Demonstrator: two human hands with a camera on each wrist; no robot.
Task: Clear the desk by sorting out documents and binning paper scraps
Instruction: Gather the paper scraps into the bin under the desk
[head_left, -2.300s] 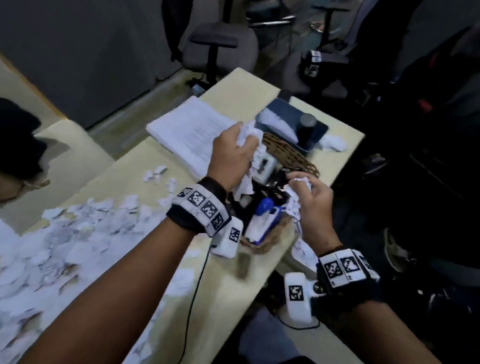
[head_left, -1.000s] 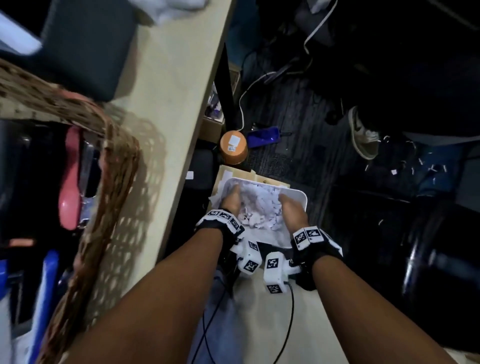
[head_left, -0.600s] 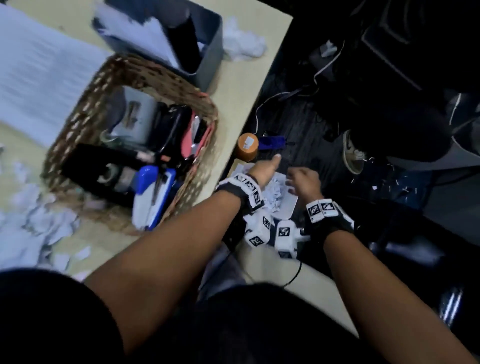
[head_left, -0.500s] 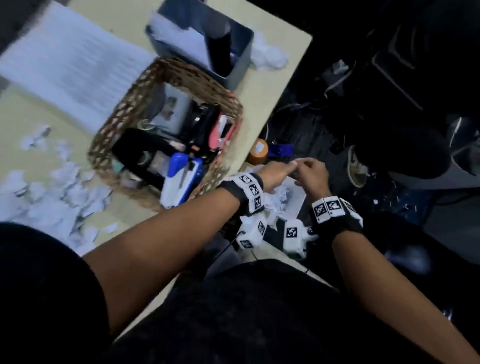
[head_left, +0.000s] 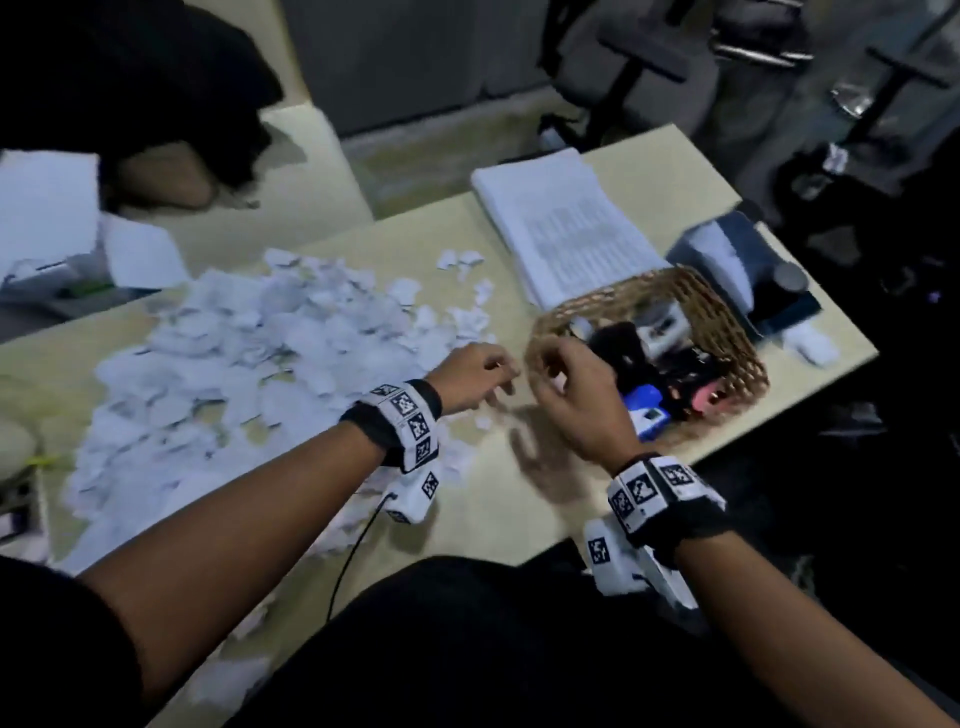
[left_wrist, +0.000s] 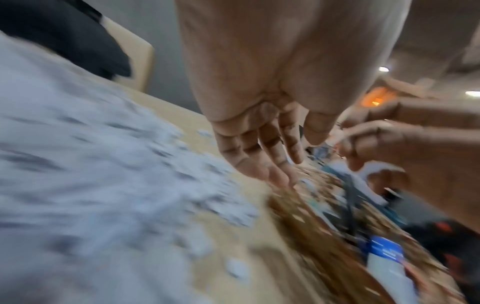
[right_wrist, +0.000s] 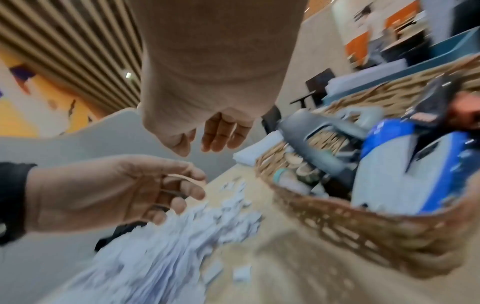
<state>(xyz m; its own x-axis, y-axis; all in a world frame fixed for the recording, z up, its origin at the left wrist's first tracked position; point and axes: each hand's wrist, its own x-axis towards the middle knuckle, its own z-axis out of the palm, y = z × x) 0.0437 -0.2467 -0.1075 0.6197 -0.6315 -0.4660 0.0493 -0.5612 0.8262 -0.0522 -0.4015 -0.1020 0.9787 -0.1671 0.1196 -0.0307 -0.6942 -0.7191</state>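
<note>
We see both hands raised a little above the desk (head_left: 498, 499), close together and not touching it. The left hand (head_left: 470, 376) hangs with its fingers (left_wrist: 270, 162) loosely bent and slack, holding nothing that we can make out; the wrist view shows the palm bare. The right hand (head_left: 574, 400) sits just beside it, fingers (right_wrist: 221, 131) also relaxed and slightly curled; from the left wrist view a white shape shows near its fingers, but the blur keeps us from telling whether it is a scrap pinched there or something lying behind. The paper scraps (head_left: 249, 364) lie in a wide, loose heap on the desk, beginning right under the left fingertips and spreading away beyond the left wrist; a few stray bits lie just below and between the two hands. Just past the right fingertips stands a wicker basket (head_left: 737, 332), its near rim almost under the knuckles, filled with desk tools, among them a blue and white stapler (head_left: 644, 410). Farther out from the fingers, beyond the basket's far rim, a stack of documents (head_left: 566, 228) lies flat on the desk, and beside it, at the desk's far corner, a dark blue tray (head_left: 737, 249) holds more white paper.
</note>
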